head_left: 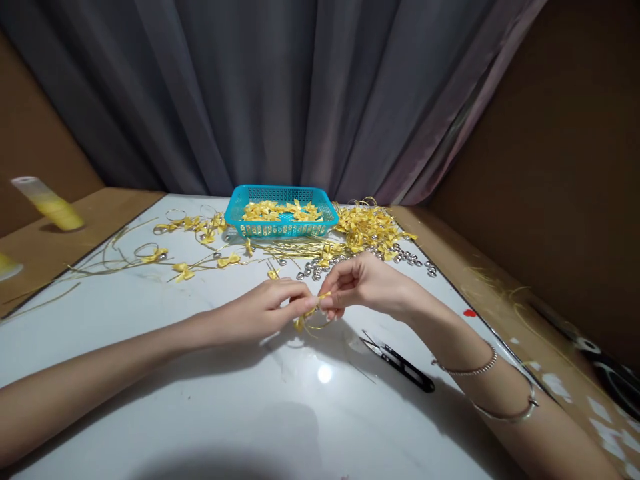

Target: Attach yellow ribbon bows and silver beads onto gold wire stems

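Both hands meet over the middle of the white table. My left hand is closed, its thumb and fingers pinching a small yellow ribbon bow with a thin looped cord. From the right, my right hand pinches the same piece between thumb and fingertips. The fingers partly hide the bow. Just behind the hands lie silver beads and gold cords. Black thread snips rest on the table below my right hand.
A turquoise basket with yellow bows stands at the back, beside a heap of yellow bows. More bows with cords lie at left. A ribbon or thread spool stands far left; black-handled scissors lie far right.
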